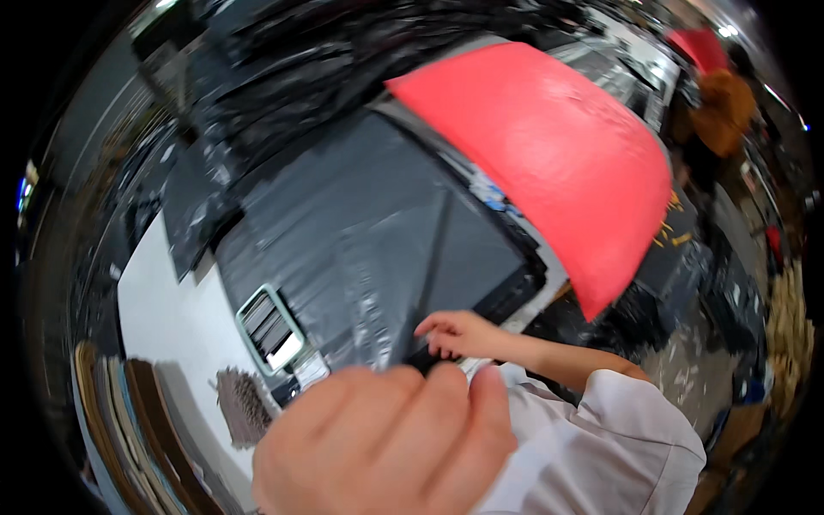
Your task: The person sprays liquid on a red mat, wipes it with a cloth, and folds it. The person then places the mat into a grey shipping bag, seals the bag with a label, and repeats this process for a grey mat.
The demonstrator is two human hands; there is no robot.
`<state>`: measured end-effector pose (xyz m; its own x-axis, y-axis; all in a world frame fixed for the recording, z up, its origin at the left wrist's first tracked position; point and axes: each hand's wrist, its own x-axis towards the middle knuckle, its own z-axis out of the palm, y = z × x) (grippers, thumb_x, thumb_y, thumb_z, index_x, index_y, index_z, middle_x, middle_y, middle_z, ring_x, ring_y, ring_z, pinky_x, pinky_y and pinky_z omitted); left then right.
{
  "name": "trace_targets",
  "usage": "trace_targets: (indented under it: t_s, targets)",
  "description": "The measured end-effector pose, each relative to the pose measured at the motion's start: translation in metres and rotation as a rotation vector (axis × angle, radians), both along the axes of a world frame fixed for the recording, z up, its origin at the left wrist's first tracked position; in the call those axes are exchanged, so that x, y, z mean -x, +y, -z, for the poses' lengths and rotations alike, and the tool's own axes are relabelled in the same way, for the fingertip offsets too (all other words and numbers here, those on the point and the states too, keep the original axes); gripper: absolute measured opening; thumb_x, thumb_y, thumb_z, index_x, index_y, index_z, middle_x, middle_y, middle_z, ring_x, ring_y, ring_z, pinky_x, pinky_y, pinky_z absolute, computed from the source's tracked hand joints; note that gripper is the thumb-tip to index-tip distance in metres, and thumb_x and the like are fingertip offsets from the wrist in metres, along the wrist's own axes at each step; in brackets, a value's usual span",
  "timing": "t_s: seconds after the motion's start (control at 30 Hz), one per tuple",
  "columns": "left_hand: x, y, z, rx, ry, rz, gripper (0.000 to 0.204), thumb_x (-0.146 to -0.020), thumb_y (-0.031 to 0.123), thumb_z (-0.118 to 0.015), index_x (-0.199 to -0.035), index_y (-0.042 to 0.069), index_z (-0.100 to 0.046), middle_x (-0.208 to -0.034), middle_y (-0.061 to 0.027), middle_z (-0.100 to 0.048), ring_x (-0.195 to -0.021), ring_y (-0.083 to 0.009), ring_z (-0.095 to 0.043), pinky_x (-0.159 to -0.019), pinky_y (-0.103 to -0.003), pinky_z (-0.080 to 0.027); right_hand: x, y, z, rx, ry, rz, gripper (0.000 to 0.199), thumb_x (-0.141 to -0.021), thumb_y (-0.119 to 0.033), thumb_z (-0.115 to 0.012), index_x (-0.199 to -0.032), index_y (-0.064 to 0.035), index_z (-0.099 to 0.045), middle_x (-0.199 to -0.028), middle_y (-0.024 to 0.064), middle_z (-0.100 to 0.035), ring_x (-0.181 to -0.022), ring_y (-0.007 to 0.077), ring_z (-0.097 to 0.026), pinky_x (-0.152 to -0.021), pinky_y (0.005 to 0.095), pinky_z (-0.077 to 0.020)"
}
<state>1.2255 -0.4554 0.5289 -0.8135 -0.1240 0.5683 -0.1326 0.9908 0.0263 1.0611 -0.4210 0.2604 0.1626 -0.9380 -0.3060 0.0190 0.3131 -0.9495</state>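
A stack of black plastic sheets (360,223) lies spread over a white table (167,318). My right hand (459,333) reaches in from the lower right on a white-sleeved arm, and its curled fingers pinch the near edge of the top black sheet. My left hand (382,442) fills the bottom of the view, very close to the camera. Its fingers are curled together and nothing shows inside them. A large red sheet (549,154) lies tilted over the far right side of the black stack.
A small light-framed slotted device (270,326) and a brown woven patch (243,403) lie on the table left of my hands. More crumpled black plastic (326,60) is piled behind. Another person in a brown top (725,107) stands at the far right. Stacked boards (112,412) sit lower left.
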Motion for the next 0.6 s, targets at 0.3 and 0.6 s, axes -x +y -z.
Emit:
trace_targets:
  t_s: [0.3, 0.6]
  targets:
    - [0.097, 0.024, 0.005, 0.352, 0.157, 0.273, 0.028, -0.080, 0.029, -0.065, -0.091, 0.004, -0.066, -0.081, -0.0063, -0.062, -0.067, -0.0207, -0.058, -0.057, -0.030, -0.047, 0.151, 0.129, 0.022, -0.017, 1.785, 0.590, 0.073, -0.073, -0.011, -0.063, -0.139, -0.0080, -0.033, -0.141, 0.0239, -0.033, -0.134, 0.0368, -0.028, -0.105, 0.0481, -0.0285]
    - [0.267, 0.032, 0.212, 0.008, -0.901, 0.586, 0.053, -0.064, 0.018, -0.075, -0.113, 0.012, -0.057, -0.100, -0.0073, -0.064, -0.088, -0.0262, -0.062, -0.073, -0.036, -0.051, 0.184, 0.187, -0.100, 0.262, 1.050, 0.056, 0.018, -0.079, -0.010, -0.055, -0.094, -0.0098, -0.065, -0.076, 0.0182, -0.062, -0.071, 0.0323, -0.063, -0.064, 0.0421, -0.0500]
